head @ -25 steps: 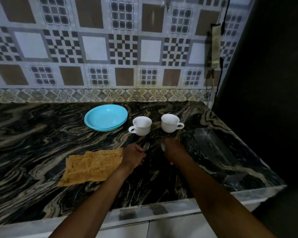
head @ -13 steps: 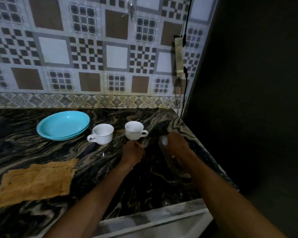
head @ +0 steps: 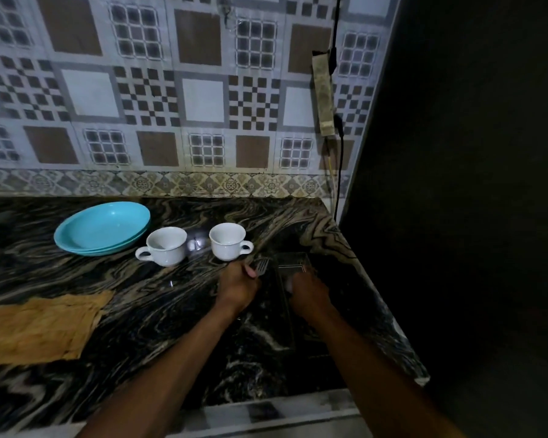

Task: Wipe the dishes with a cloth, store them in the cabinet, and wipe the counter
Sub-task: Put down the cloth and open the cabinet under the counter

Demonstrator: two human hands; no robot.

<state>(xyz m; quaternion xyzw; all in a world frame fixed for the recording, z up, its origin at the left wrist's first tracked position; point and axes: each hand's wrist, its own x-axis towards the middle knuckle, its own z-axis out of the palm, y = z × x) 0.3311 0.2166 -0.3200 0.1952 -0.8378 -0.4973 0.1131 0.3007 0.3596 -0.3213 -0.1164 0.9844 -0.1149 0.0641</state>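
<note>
Near the middle of the frame, slightly right and below centre, the left hand (head: 239, 287) is curled around a fork (head: 261, 266), whose tines stick out past the knuckles toward the upper right. Just to its right, the right hand (head: 307, 290) hangs over a dark, clear rectangular tray (head: 293, 263) lying on the counter; its fingers look curled downward with something pale at the thumb side, but the dim light leaves it unclear whether it grips anything. The black marble counter (head: 140, 311) with tan swirls fills the lower half of the frame. In the left centre sit stacked turquoise plates (head: 102, 227), and just beside their right edge stands a white cup (head: 165, 246) with its handle pointing left. A second white cup (head: 228, 241), handle to the right, stands near it, just above the left hand. At the lower left lies a flat orange-brown cloth (head: 41, 330), well apart from the dishes and from both hands. A patterned tile wall (head: 203, 99) covers the upper half, and a power strip (head: 323, 93) with a black cable hangs at the upper right, next to a dark area.
</note>
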